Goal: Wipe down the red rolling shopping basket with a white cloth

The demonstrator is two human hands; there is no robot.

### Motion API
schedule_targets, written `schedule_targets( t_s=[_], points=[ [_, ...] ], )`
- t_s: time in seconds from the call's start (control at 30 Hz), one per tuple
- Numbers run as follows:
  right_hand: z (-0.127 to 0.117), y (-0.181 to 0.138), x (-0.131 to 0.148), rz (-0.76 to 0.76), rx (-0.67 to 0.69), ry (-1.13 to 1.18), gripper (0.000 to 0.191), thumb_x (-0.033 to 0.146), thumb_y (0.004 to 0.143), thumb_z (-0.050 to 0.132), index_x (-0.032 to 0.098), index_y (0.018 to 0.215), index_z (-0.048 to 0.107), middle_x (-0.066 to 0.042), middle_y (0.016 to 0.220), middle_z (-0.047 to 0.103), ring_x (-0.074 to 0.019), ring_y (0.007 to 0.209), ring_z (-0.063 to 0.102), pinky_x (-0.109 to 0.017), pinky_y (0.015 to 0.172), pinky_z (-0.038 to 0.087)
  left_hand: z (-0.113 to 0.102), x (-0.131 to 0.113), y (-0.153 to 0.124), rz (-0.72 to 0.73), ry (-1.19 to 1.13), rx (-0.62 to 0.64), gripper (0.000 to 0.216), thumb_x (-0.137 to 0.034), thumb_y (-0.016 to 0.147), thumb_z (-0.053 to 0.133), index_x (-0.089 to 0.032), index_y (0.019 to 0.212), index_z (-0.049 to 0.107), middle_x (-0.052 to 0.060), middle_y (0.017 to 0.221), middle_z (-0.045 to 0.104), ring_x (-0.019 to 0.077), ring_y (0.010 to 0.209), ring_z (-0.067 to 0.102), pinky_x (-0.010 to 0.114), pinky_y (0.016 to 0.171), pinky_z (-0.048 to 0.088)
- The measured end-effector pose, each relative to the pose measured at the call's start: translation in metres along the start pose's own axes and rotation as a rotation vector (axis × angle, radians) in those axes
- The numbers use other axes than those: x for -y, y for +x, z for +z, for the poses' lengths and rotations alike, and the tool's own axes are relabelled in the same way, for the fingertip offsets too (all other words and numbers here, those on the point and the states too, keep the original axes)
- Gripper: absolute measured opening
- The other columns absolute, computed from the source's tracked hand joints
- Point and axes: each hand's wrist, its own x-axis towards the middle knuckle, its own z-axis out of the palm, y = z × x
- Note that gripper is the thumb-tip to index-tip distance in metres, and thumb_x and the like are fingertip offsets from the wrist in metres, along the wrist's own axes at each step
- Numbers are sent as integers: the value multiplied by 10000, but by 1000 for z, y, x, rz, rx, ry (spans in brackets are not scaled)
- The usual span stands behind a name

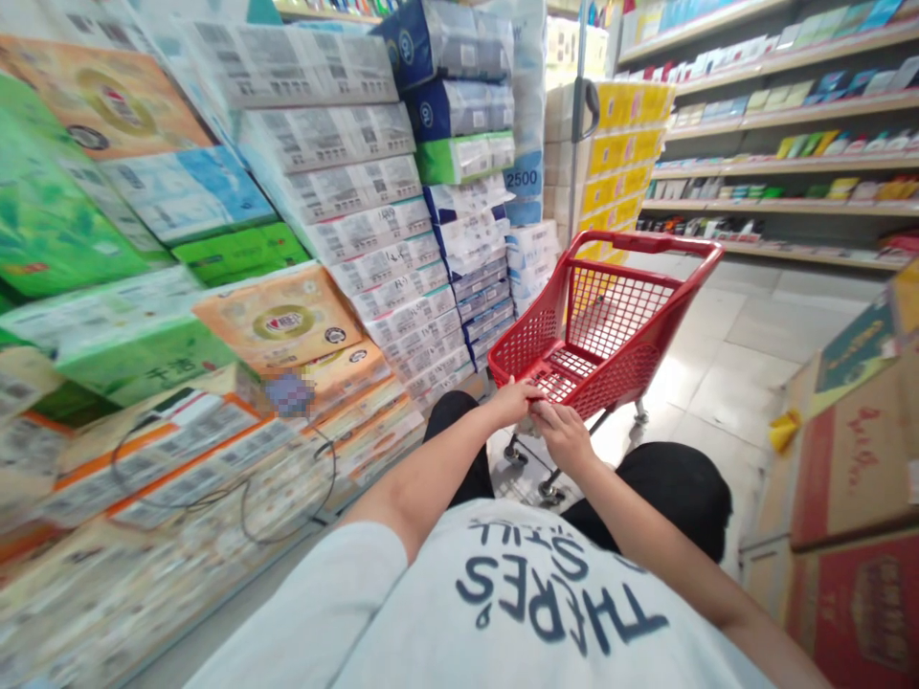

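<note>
A small red plastic shopping cart (610, 316) stands on the tiled floor in front of me, its basket bare. My left hand (515, 400) rests on the cart's near rim with fingers curled over the edge. My right hand (564, 433) is beside it, fingers bent and pinching at the same near rim. Both hands touch each other at the rim. My knees in dark trousers show below the hands.
Tall stacks of packaged tissue and paper rolls (359, 191) fill the left side. Cardboard boxes (854, 459) stand at the right. Shelves of goods (782, 124) line the far right. A yellow stack (624, 153) stands behind the cart. Tiled aisle floor (739, 335) runs ahead.
</note>
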Motion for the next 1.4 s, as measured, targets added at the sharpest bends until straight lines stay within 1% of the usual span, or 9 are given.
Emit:
schedule_targets(
  t_s=[0.17, 0.33, 0.4, 0.63, 0.87, 1.07, 1.27, 1.33, 1.4],
  points=[
    [14, -21, 6, -47, 98, -28, 229, 102, 891, 493, 150, 977, 700, -97, 925, 645, -223, 865, 495, -367, 843, 401, 1, 0, -9, 1, -13, -8, 560, 2, 733, 377, -257, 1141, 661, -20, 1275, 616, 177, 1357, 366, 489, 1184, 53],
    [-2, 3, 17, -75, 15, 31, 310, 147, 918, 481, 166, 1192, 625, -104, 1179, 609, -240, 1048, 483, -388, 914, 360, -3, 4, -13, -17, -35, -9, 514, -27, 742, 393, -266, 1086, 690, -24, 1231, 643, 191, 1357, 368, 500, 1179, 14],
    [-3, 8, 18, -68, -1, 14, 315, 146, 924, 471, 155, 1204, 616, -107, 1201, 601, -246, 1092, 471, -391, 926, 351, -5, 6, -15, -16, -59, -9, 511, -28, 742, 392, -267, 1077, 695, -21, 1208, 658, 189, 1356, 371, 494, 1179, 6],
    [16, -15, 18, -126, 130, -6, 223, 117, 900, 498, 143, 1019, 684, -102, 956, 644, -221, 861, 512, -387, 833, 407, -6, 12, -21, -23, -77, -40, 551, 10, 719, 360, -261, 1046, 710, -25, 1180, 671, 161, 1337, 402, 451, 1191, 35],
    [0, 4, 13, -94, 42, 31, 297, 158, 934, 477, 170, 1195, 619, -96, 1212, 601, -224, 1098, 489, -369, 896, 377, -10, 8, -18, -29, -84, -30, 522, -9, 701, 375, -235, 1025, 716, -16, 1140, 688, 170, 1333, 405, 458, 1189, 15],
    [17, -26, 7, -112, 161, 6, 207, 123, 901, 522, 149, 1027, 683, -85, 982, 658, -219, 959, 539, -402, 949, 384, -12, 7, -17, -20, -97, -52, 551, 12, 679, 339, -235, 973, 734, -18, 1094, 705, 145, 1309, 435, 424, 1194, 19],
    [13, -20, 15, -81, 51, 31, 298, 162, 932, 492, 198, 1203, 611, -80, 1222, 602, -216, 1119, 491, -374, 948, 381, -12, 8, -17, -37, -71, -46, 544, 5, 687, 338, -236, 984, 725, -19, 1126, 693, 158, 1319, 426, 440, 1198, 51],
    [20, -22, 14, -42, 89, 13, 271, 175, 920, 515, 191, 1163, 634, -81, 1166, 625, -216, 1069, 509, -383, 949, 386, -13, 8, -16, -49, -56, -39, 531, 6, 695, 338, -233, 977, 720, -13, 1122, 692, 159, 1314, 431, 436, 1200, 58],
    [30, -29, 12, -46, 202, 5, 179, 180, 892, 559, 176, 1018, 686, -75, 1015, 655, -209, 939, 538, -388, 911, 411, -13, 7, -16, -51, -21, -36, 499, -4, 710, 357, -237, 972, 712, -11, 1115, 687, 161, 1305, 439, 438, 1200, 68]
  ],
)
